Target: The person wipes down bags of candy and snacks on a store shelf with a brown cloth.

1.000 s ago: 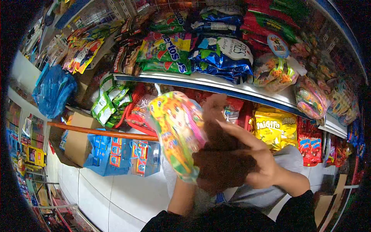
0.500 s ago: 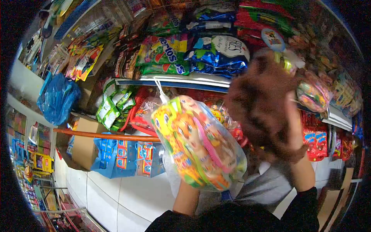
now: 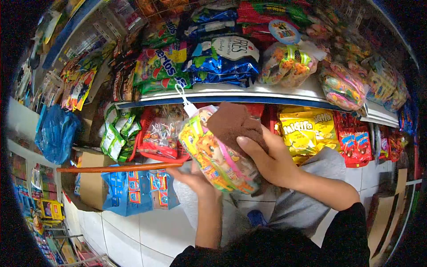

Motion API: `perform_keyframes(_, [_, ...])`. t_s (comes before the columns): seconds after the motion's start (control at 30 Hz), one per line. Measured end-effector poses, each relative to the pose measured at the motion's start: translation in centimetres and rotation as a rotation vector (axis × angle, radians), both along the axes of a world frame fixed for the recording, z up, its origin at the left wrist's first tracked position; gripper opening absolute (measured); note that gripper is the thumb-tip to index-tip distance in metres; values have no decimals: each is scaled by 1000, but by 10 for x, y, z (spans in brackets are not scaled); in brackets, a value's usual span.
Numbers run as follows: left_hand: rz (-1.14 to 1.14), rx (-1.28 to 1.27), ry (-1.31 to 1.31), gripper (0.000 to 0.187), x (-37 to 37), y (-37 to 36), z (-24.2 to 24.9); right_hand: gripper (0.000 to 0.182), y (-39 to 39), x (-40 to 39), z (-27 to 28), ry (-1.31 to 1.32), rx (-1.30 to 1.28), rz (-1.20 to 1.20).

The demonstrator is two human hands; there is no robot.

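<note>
A clear bag of colourful cartoon-printed sweets [image 3: 211, 153], with a white hanging loop at its top, is tilted in front of me. My left hand [image 3: 198, 181] supports it from the left and below, most of its fingers hidden behind the bag. My right hand [image 3: 271, 155] grips a bunched brown cloth [image 3: 233, 124], thumb on top, and presses it on the bag's upper right side. A thin reddish-brown stick [image 3: 120, 168] runs leftward from beside my left fingers; I cannot tell whether they hold it.
On the shelf [image 3: 173, 95] ahead lie Mentos bags [image 3: 162, 66], blue candy bags [image 3: 224, 62] and more cartoon-printed bags [image 3: 291, 64]. Below are a red basket [image 3: 155, 151], yellow packets [image 3: 307, 133] and red packets [image 3: 356, 144]. A cardboard box [image 3: 91, 178] and blue bag [image 3: 58, 133] are at left.
The right hand has swung the brown cloth left and down from over the shelf onto the bag. The left hand has come more into view beside the bag.
</note>
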State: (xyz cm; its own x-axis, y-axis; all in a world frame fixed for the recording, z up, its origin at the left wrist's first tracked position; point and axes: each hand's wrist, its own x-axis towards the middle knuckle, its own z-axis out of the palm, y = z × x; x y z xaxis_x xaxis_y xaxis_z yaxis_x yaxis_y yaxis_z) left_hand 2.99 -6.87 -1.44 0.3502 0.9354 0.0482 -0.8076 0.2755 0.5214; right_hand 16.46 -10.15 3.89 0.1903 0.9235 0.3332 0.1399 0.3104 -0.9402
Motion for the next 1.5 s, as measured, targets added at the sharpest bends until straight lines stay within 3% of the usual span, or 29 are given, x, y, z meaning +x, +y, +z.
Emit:
perform_keyframes(0.17, [-121,-23,251,75,-14,-4,-9,34,3,8,6,-118,-62,167])
perform_keyframes(0.2, [-159,-56,324,74,-15,-5,-5,36,7,13,5,-199,32,220])
perform_keyframes(0.23, [-189,91,70,62,-10,-4,0,39,12,19,5,-278,128,272])
perform_keyframes(0.27, [-182,87,67,62,-12,-4,-1,41,15,22,4,-357,228,322])
perform_keyframes(0.3, [-166,82,60,62,-14,-7,-2,50,13,19,2,-262,128,346])
perform_keyframes(0.4, [-110,72,47,61,-27,-10,-5,50,7,7,17,-233,175,356])
perform_keyframes(0.53, [-61,51,67,61,-24,-25,-10,56,2,5,28,-533,311,552])
perform_keyframes(0.7, [24,74,77,60,-61,-34,-10,38,-9,-1,45,-436,376,789])
perform_keyframes(0.9, [82,52,98,59,-60,-43,-12,40,-23,8,53,-103,316,869])
perform_keyframes(1.0, [95,33,99,59,-69,-58,-15,41,-16,29,40,308,414,724])
perform_keyframes(1.03, [100,27,98,59,-75,-62,-16,43,-24,48,9,453,195,434])
perform_keyframes(1.07, [104,21,96,59,-101,-91,-10,47,-18,44,12,584,-24,137])
perform_keyframes(1.13, [108,7,98,58,-95,-83,-20,43,-2,18,73,957,-59,-148])
perform_keyframes(1.2, [108,-9,98,58,-68,-59,-15,47,4,29,60,576,-252,-358])
perform_keyframes(1.23, [108,-17,94,58,-52,-47,-13,47,3,43,40,434,-274,-12])
perform_keyframes(1.27, [110,-25,89,58,-36,-35,-11,41,0,57,-14,-462,-25,-116])
perform_keyframes(1.33, [118,-41,81,58,-15,-24,-9,50,4,16,38,-196,-389,258])
perform_keyframes(1.4, [130,-54,75,57,-4,-11,-6,58,6,6,22,-300,31,299])
perform_keyframes(1.5, [147,-75,69,57,4,-10,-7,51,2,16,42,-251,-217,414])
